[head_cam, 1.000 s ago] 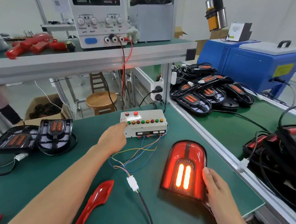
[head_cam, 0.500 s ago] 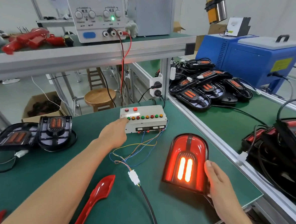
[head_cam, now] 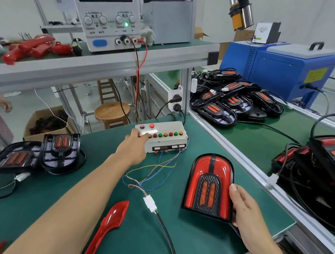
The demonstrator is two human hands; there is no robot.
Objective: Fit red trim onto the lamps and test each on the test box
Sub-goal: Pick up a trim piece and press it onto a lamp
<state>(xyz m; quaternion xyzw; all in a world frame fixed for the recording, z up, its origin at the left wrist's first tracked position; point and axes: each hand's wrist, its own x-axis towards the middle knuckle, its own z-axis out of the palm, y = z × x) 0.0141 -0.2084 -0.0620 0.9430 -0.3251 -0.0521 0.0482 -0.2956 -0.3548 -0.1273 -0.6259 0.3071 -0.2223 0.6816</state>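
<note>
The lamp [head_cam: 208, 185] lies on the bench [head_cam: 49, 193] at about 5 o'clock from the test box [head_cam: 161, 137], its long axis running from its rounded end at 12 down to its flat end at 6, where the right hand [head_cam: 246, 210] grasps its lower right corner, thumb on the face. The left hand [head_cam: 133, 146], the nearer one to the box, reaches to the box's button row at its 9 o'clock end with fingers extended. Its fingertips cover the button pressed, and whether the lamp glows is hard to judge; a spare trim [head_cam: 108, 226] lies at 7 o'clock.
</note>
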